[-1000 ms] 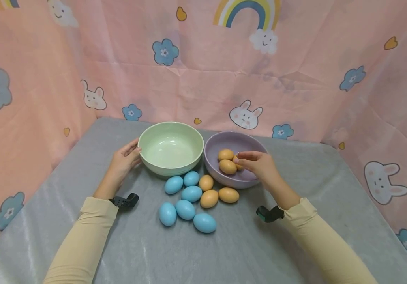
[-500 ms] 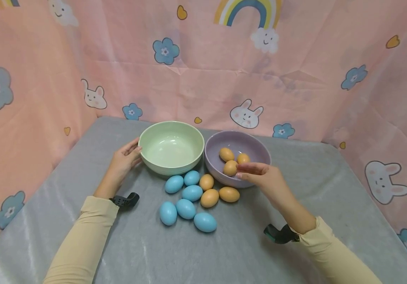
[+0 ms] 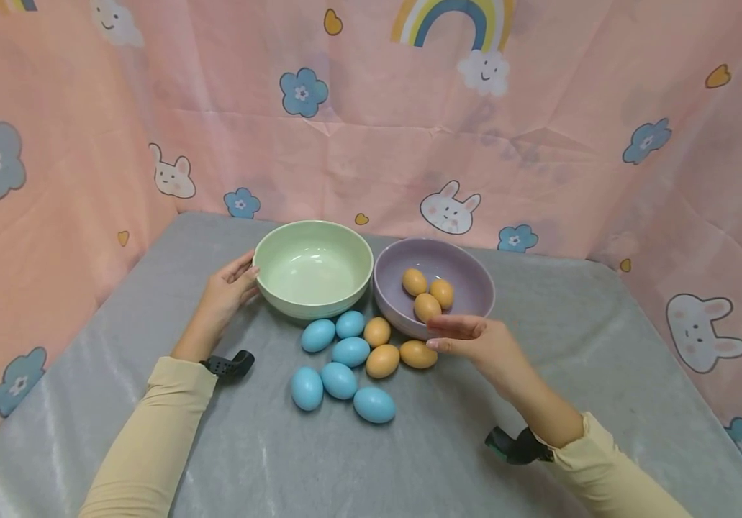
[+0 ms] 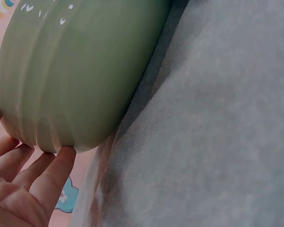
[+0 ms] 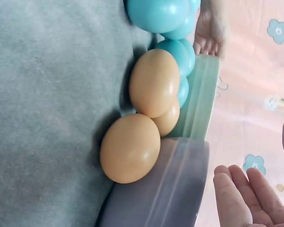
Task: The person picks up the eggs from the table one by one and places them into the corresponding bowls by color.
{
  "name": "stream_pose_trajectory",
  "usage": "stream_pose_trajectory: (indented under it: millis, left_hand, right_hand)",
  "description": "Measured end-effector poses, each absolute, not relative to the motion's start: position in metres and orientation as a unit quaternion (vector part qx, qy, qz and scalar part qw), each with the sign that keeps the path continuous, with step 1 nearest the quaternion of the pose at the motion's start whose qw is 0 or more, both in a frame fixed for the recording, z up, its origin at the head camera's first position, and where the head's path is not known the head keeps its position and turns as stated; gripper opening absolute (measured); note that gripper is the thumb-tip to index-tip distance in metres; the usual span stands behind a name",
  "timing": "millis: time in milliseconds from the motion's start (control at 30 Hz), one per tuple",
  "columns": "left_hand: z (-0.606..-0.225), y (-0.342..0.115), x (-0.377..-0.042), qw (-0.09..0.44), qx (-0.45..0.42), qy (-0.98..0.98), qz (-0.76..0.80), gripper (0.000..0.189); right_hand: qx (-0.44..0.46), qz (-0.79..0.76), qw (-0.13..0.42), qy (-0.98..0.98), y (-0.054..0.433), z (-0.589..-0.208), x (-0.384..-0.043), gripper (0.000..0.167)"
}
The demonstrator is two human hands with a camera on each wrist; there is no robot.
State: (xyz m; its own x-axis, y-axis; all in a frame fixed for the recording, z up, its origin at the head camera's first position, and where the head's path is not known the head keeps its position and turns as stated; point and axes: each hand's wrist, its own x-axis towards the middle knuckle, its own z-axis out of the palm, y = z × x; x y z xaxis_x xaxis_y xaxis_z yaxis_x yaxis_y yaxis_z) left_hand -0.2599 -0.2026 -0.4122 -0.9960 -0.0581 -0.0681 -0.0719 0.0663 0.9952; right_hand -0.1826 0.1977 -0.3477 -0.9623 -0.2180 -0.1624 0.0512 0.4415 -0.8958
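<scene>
A light green bowl [image 3: 314, 270] stands at the left with nothing inside. My left hand [image 3: 231, 286] rests against its left side, fingertips on the outer wall [image 4: 85, 75] and thumb close by the rim. Beside it, a purple bowl [image 3: 391, 298] contains three orange eggs [image 3: 427, 308]. My right hand [image 3: 477, 345], holding nothing, is over the purple bowl's near edge with thumb and fingers apart. Three more orange eggs [image 3: 382, 361] lie on the table in front of the bowls. One of them, the rightmost egg [image 3: 416, 355], is partly overlapped by the right thumb.
Several blue eggs [image 3: 339, 380] lie in a loose cluster in front of the green bowl. A grey cloth [image 3: 267, 460] covers the table. Pink printed curtains [image 3: 358, 151] enclose its back and sides. Each wrist carries a black camera [image 3: 518, 444].
My right hand has drawn back from inside the purple bowl toward me, past its near rim. The eggs in that bowl have rolled slightly. My left hand has stayed on the green bowl.
</scene>
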Motion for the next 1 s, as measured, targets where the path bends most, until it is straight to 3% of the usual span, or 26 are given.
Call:
stream_pose_trajectory:
  millis: [200, 1000]
  left_hand:
    - [-0.411, -0.202, -0.26, 0.007, -0.051, 0.732, 0.68, 0.059]
    - [-0.411, -0.202, -0.261, 0.002, -0.046, 0.731, 0.681, 0.058]
  right_hand:
    - [-0.063, -0.509, 0.127, 0.849, 0.198, -0.351, -0.179, 0.045]
    - [-0.08, -0.476, 0.108, 0.869, 0.191, -0.374, -0.181, 0.047]
